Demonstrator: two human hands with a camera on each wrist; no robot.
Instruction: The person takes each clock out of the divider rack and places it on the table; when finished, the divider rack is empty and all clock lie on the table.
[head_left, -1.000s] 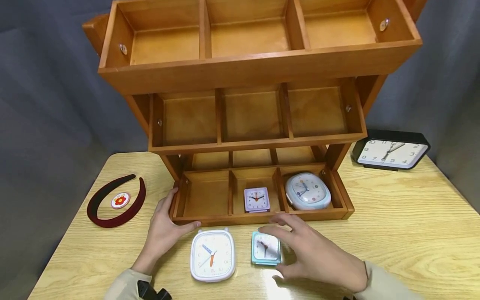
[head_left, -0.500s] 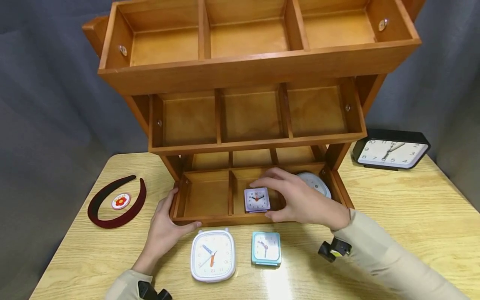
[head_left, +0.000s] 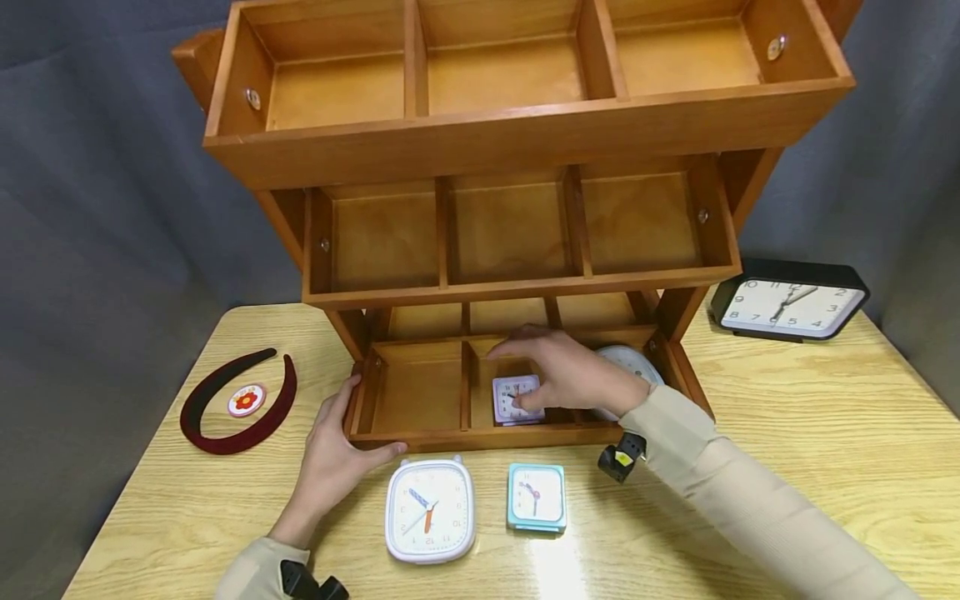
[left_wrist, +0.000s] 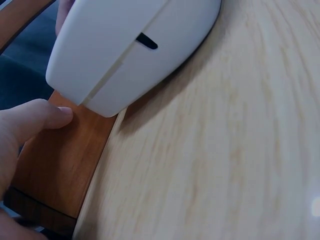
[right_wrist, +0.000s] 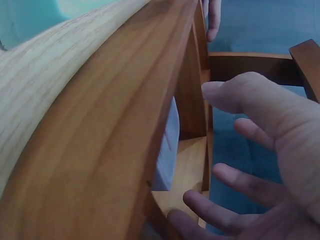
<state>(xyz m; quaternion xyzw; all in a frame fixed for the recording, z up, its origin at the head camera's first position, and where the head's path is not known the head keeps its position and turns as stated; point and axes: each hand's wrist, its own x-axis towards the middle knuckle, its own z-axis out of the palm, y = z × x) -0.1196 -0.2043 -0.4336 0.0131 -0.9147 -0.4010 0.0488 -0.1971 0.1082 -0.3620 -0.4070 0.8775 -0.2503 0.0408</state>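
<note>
My left hand (head_left: 330, 454) rests against the front left corner of a wooden tiered organizer (head_left: 487, 437), its thumb along the front and its fingers along the side. Over the bottom tier's middle compartment is my right hand (head_left: 566, 367), fingers spread apart. Beneath it a small lilac alarm clock (head_left: 516, 398) stands in that compartment, partly hidden by the thumb. No object shows between the right fingers in the right wrist view. A pale blue rounded clock (head_left: 633, 362) sits in the right compartment, mostly behind the right hand and wrist.
On the table before the organizer lie a white clock (head_left: 430, 510) and a small turquoise clock (head_left: 536, 497). A dark red headband (head_left: 193, 408) surrounds a flower badge (head_left: 246, 401) at left. A black clock (head_left: 791, 300) stands at right. Upper tiers (head_left: 525, 133) overhang the bottom one.
My right hand has moved from beside the turquoise clock up and forward to the lilac clock, then slightly farther over it. The left hand stays at the organizer's corner.
</note>
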